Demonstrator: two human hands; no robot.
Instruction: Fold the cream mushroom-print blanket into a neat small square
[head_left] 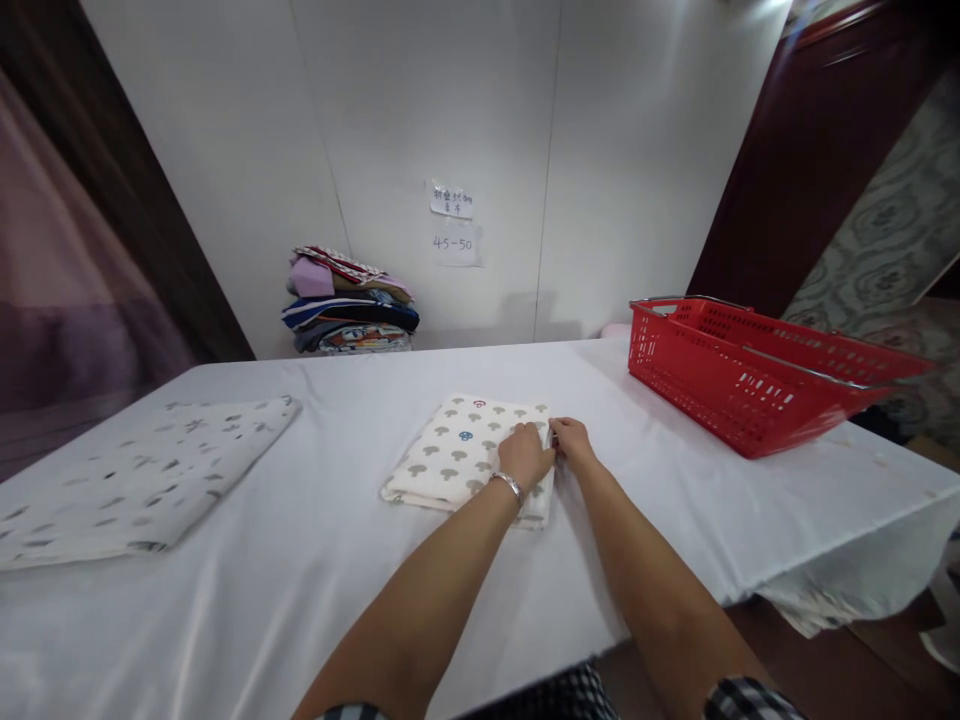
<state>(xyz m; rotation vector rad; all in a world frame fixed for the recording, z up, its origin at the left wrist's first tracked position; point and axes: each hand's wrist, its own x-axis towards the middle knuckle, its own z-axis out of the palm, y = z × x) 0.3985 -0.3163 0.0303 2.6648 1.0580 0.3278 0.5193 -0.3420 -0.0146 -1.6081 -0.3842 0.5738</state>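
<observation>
A folded white cloth [435,460] with grey mushroom prints, plus one blue and one red mushroom, lies flat in the middle of the table. My left hand [527,455], with a silver bracelet at the wrist, rests over its right part, fingers curled at the right edge. Just beside it, my right hand [574,440] pinches that same edge near the far right corner. The two hands nearly meet, and their fingertips are partly hidden.
A white cloth [150,475] with dark leaf-like prints lies at the left. Several folded fabrics form a stack [352,305] by the wall. At the right stands a red plastic basket [697,375] on the white-covered table [337,620]. Paper notes [456,243] hang on the wall.
</observation>
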